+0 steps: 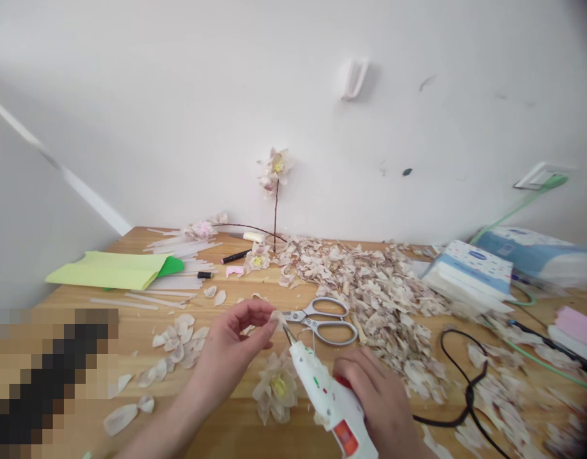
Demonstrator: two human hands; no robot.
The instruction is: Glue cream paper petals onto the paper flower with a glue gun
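Observation:
A pale dried petal (pixel 276 316) is pinched between the thumb and fingers of my left hand (pixel 248 331). My right hand (pixel 370 389) is wrapped round the handle of a white hot glue gun (pixel 317 382), whose metal nozzle points up and left at the petal. From here I cannot tell whether nozzle and petal touch. Below the gun's tip lies a flower (pixel 277 386) of cream petals with a yellow centre. Grey-handled scissors (pixel 329 320) rest just beyond the nozzle, their blades partly hidden behind my left fingers.
Dried petals (pixel 370 287) are heaped centre right, with loose petals (pixel 178 338) at left. White sticks (pixel 183 255) and yellow-green paper (pixel 106 270) lie back left. A stemmed flower (pixel 277 164) stands against the wall. Tissue packs (pixel 475 271) and a black cord (pixel 468 395) occupy the right.

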